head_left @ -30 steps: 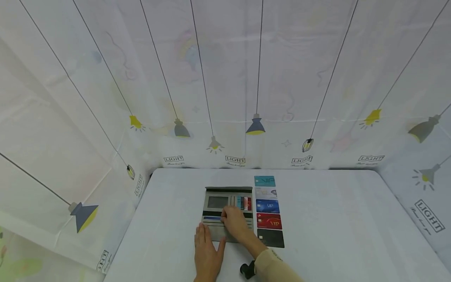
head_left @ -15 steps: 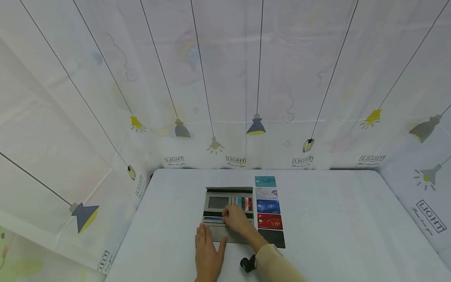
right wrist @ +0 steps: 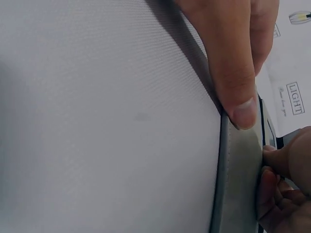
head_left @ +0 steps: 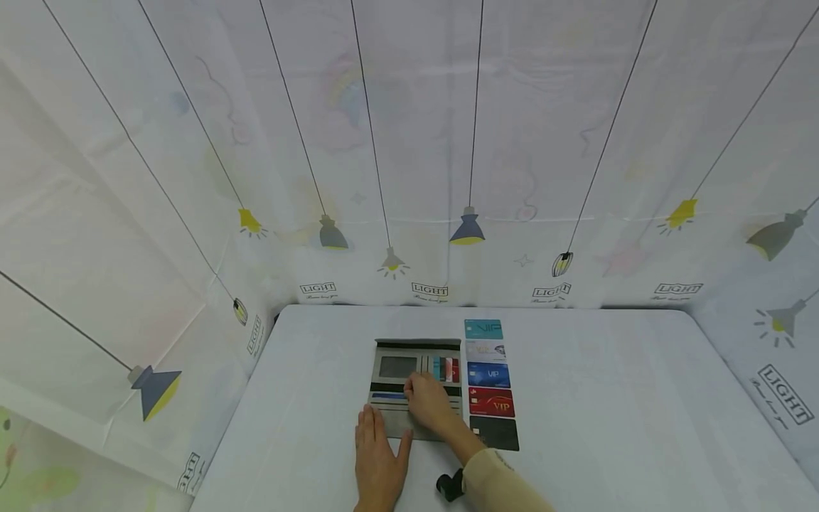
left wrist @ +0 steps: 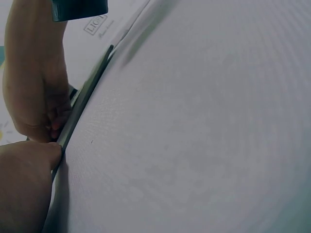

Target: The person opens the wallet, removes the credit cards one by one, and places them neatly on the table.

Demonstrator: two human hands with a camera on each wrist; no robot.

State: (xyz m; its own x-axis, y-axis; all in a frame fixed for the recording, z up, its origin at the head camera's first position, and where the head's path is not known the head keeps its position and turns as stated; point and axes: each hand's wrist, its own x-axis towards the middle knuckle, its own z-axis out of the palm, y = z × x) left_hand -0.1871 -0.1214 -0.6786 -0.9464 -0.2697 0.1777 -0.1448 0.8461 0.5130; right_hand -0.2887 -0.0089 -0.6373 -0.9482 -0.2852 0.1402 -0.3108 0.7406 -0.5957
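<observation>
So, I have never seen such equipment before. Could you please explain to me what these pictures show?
There is no machine, only a person working bare-handed. The wide picture is taken from the person's head; the two closer ones, from the left and right wrists. On the white table lies an open grey wallet, with five cards in a column to its right. The left hand rests at the wallet's near left corner, fingers straight. The right hand bends over the wallet at a blue strip, probably a card in a slot; I cannot see whether its grip pinches it.
</observation>
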